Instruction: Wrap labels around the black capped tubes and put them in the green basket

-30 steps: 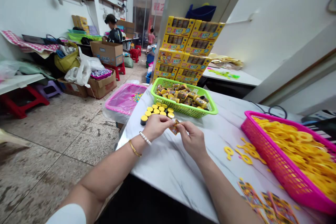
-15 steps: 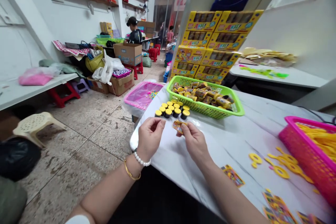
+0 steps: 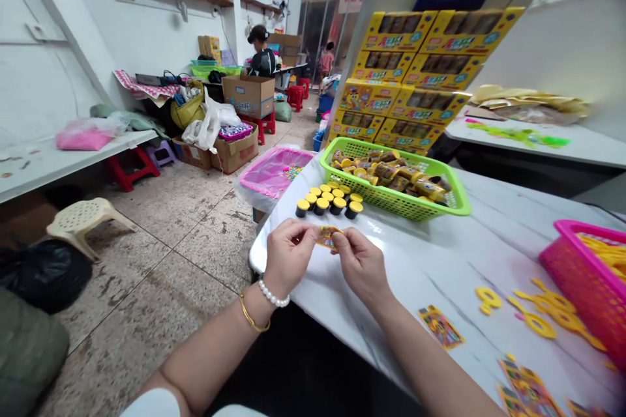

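Observation:
A small colourful printed sticker (image 3: 327, 237) is stretched between my two hands above the white marbled table. My left hand (image 3: 289, 254) pinches its left end, fingers closed. At the other end, the thumb and fingers of my right hand (image 3: 360, 264) grip it. Just beyond the hands stand several small black tubs with yellow lids (image 3: 338, 206), grouped close together. Behind them a green basket (image 3: 462, 206) holds many tubs wrapped in printed labels. More printed sticker sheets (image 3: 441, 326) lie on the table to the right of my right forearm.
Yellow plastic ring-shaped pieces (image 3: 489, 300) lie beside a pink basket (image 3: 562, 260) at the right. Yellow display boxes (image 3: 391, 65) are stacked behind the green basket. A pink tray (image 3: 254, 176) stands past the table's left edge. A person (image 3: 263, 58) sits farther back.
My left hand has closed in on the sticker and now holds its left end; before, it was apart from it. The sticker has turned flatter toward me. The view has shifted slightly left.

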A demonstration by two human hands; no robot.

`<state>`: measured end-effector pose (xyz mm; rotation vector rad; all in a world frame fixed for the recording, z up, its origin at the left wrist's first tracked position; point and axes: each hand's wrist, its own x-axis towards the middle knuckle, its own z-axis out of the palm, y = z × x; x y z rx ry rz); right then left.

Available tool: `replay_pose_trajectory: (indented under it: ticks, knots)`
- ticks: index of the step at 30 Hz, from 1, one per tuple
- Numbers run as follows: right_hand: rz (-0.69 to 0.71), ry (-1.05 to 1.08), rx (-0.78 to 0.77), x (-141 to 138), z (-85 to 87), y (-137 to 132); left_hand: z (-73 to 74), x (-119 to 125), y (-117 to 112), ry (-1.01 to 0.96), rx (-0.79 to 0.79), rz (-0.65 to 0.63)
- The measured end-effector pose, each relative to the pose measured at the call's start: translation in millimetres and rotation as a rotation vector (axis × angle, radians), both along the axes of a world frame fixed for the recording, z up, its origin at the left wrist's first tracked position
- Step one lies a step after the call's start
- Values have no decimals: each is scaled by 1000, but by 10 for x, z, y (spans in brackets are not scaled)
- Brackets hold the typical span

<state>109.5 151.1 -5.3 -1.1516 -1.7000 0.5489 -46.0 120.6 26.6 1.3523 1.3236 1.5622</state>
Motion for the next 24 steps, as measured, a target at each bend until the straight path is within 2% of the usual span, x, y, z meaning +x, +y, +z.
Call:
replay_pose_trajectory:
  ticks: [5, 9, 11, 14, 17, 20, 22, 24]
  knots:
    - [27, -105, 132, -42, 9, -32, -5, 15, -5, -104, -117, -29]
    - [97, -163, 176, -98, -23, -123, 2, -85, -34, -286, -363, -156]
    - [187, -208, 197, -121, -6, -108, -9, -202, -32, -351, -434, -204]
    - [244, -291, 306, -179, 98, 133, -49, -427, 20, -475, -508, -180]
    - [132, -533, 414, -285, 226, 598, -66, -633, 116, -591, -565, -153]
    - [174, -815, 360, -390, 307, 1016, -35, -779, 203, -680, -580, -159]
    - [231, -820, 344, -444, 351, 1127, -8, -855, 237, -747, -592, -172]
    - [261, -643, 335, -479, 402, 1085, 11, -921, 263, -832, -594, -196]
